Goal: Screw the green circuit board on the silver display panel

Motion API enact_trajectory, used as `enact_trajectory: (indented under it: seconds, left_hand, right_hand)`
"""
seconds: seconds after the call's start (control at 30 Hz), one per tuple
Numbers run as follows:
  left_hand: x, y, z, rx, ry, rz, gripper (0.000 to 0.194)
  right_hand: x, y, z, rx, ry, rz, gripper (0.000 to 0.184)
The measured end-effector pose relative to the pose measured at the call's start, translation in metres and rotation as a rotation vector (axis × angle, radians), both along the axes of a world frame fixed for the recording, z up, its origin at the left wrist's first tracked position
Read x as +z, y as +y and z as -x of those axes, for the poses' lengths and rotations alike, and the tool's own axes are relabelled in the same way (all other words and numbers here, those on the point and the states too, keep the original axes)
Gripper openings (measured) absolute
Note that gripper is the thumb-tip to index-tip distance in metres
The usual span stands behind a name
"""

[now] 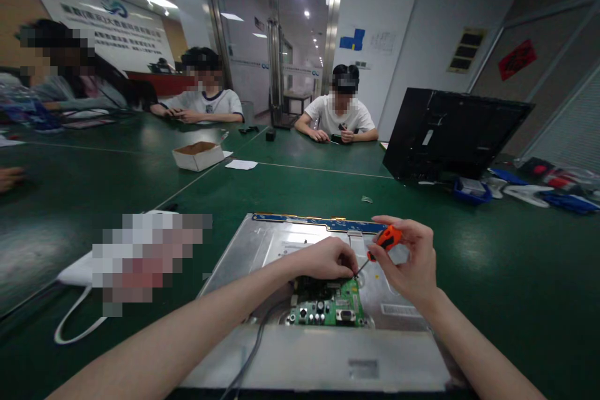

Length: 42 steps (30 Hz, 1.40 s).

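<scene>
A metal display panel (403,350) lies flat on the table in front of me. On it sits a green circuit board (328,312) with several capacitors and a port along its near edge. My right hand (415,256) is closed around the orange and black handle of a screwdriver (388,237), whose shaft slants down to the board's far right corner. At that same corner my left hand (330,257) rests with its fingers pinched near the tip; whatever they hold is hidden. A narrow blue circuit strip (290,219) runs along the panel's far edge.
A grey cable (255,350) crosses the panel's near part. To the left lies a white, partly blurred object (75,270) with a strap. Farther off are a small open box (199,157), a black monitor casing (454,131), a blue tray (471,192) and several seated people.
</scene>
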State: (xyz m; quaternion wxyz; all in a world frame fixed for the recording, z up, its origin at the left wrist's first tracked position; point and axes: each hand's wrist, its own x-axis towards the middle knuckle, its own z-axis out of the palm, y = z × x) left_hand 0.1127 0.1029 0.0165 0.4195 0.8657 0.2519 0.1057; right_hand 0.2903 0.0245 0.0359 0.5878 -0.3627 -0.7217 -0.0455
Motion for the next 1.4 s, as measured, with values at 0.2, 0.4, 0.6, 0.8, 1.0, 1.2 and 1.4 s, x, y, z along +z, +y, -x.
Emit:
enact_trajectory:
  seconds: [0.2,0.4,0.6,0.8,1.0,1.2,1.4]
  left_hand:
    - [0.000,0.000,0.000,0.004,0.006,0.003,0.014]
    - [0.001,0.000,0.000,-0.005,0.000,0.009,0.014]
    - [-0.001,0.001,0.000,-0.009,-0.001,0.012,0.014]
    - [-0.002,0.001,0.000,-0.001,-0.004,0.000,0.013]
    - [-0.002,0.001,0.000,-0.011,-0.007,-0.007,0.013]
    - [-0.001,0.002,0.000,-0.016,-0.008,-0.006,0.011]
    - [-0.002,0.002,0.000,-0.009,-0.005,-0.015,0.013]
  right_hand:
    - [-0.004,0.001,-0.002,-0.021,-0.002,0.029,0.040]
    - [0.004,-0.002,-0.006,-0.051,-0.160,0.016,0.033]
    - [0.004,-0.003,-0.006,-0.023,-0.151,0.037,0.036]
    - [-0.007,0.002,-0.003,-0.014,0.017,0.024,0.044]
    - [-0.002,0.000,-0.004,-0.021,-0.067,0.017,0.037]
    - [0.002,-0.001,-0.004,-0.025,-0.109,0.061,0.035]
    - [-0.004,0.001,-0.001,-0.008,0.027,0.039,0.046]
